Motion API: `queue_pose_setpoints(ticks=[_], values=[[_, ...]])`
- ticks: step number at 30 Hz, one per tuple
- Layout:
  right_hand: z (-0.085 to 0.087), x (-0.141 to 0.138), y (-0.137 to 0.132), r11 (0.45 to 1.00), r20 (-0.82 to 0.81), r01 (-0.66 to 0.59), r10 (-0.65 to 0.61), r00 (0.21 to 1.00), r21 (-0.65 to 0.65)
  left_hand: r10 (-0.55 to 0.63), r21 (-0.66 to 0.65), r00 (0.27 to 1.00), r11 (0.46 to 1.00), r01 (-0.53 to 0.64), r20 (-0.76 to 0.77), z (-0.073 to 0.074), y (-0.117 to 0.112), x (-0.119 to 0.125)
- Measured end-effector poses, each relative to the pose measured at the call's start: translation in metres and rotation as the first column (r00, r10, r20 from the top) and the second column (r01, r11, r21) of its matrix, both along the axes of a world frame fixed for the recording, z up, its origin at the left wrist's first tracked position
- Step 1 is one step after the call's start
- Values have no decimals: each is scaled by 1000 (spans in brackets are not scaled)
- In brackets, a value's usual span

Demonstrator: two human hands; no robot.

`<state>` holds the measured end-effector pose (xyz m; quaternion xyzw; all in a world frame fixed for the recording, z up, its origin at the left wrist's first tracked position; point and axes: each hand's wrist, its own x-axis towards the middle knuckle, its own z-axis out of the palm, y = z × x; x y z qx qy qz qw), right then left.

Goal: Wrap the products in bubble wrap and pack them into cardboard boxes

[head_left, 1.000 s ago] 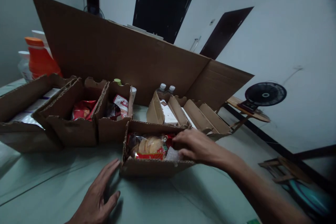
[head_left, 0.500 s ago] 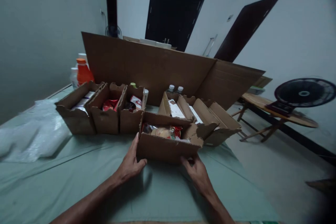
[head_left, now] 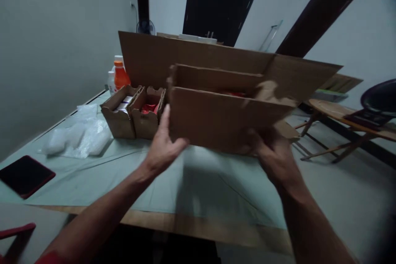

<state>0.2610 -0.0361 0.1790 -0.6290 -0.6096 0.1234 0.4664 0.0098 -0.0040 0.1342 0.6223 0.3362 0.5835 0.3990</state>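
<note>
Holding one cardboard box aloft: two hands.

The held box hung over the counter, before the panel; leftward stood two boxes, bottles behind, packaging farther left.

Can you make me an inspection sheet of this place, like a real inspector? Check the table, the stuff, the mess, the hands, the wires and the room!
Surface: pale green cloth over a wooden edge.
Things: cardboard box held up, apparently off the cloth; something red inside. Two smaller-looking boxes stand behind, left.
Clutter: clear plastic wrap, a dark flat slab, an orange bottle.
Hands: left hand at the box's left end; right hand at its lower right.
Cables: one thin cord on the wall.
Surroundings: cardboard panel behind; fan at right.
</note>
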Motion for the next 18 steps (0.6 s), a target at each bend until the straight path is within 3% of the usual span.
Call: queue_pose_setpoints(ticks=[2,4,5,7,8,10,12,14,16,18], values=[[-2,11,-19,987,80,159,-158,984,-14,-35,-14,998,999,34,-48,-8,-8,8],[-16,8,-43,970,116,227,-217,969,-82,-35,-79,986,997,23,-161,-28,-34,-3],[-24,-1,-52,972,113,203,-189,975,-119,-4,-112,982,994,-18,-190,-38,-49,-15],[-33,-27,-54,986,87,22,-7,996,-168,107,-176,970,973,-148,-220,-47,-68,-46],[-31,-42,-47,982,80,-79,94,992,-173,174,-186,962,959,-214,-209,-43,-70,-61],[-17,-64,-21,973,65,-201,209,976,-111,260,-120,956,954,-277,-140,-20,-58,-76],[3,-67,6,976,16,-216,216,976,-16,267,-6,961,963,-268,-70,8,-35,-70],[15,-53,19,986,-4,-139,140,990,89,194,81,981,978,-193,-5,20,-15,-49],[10,-27,11,990,18,-8,5,1000,141,126,103,992,987,-123,-24,8,-10,-24],[-11,0,-9,987,46,147,-150,988,67,64,58,993,997,-58,-99,-25,-23,-2]])
